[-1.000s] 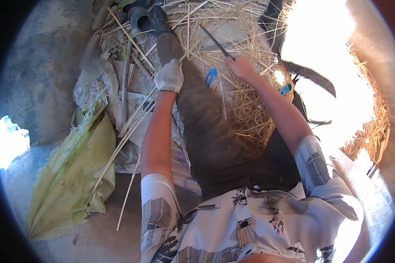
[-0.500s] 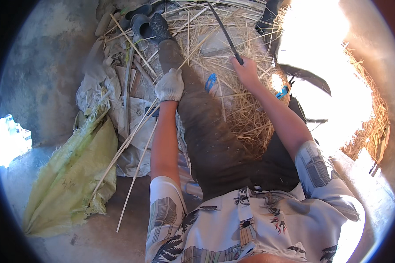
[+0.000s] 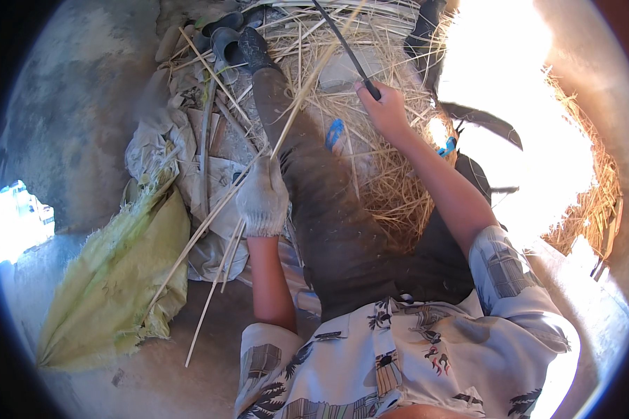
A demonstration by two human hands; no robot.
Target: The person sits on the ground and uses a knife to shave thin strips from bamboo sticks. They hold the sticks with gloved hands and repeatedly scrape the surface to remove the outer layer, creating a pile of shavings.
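My right hand (image 3: 386,112) is fisted around the handle of a dark blade (image 3: 342,45), which runs up and left toward the top of the frame. My gloved left hand (image 3: 262,199) pinches a long pale reed stalk (image 3: 286,122) at centre, its axis slanting from lower left to upper right and crossing just beside the blade. The left hand sits lower on the stalk, over my outstretched leg (image 3: 314,188); straw (image 3: 391,181) lies beyond.

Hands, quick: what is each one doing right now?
Left hand: gloved, closed around a long pale stalk.
Right hand: bare, closed on a thin dark rod-like tool.
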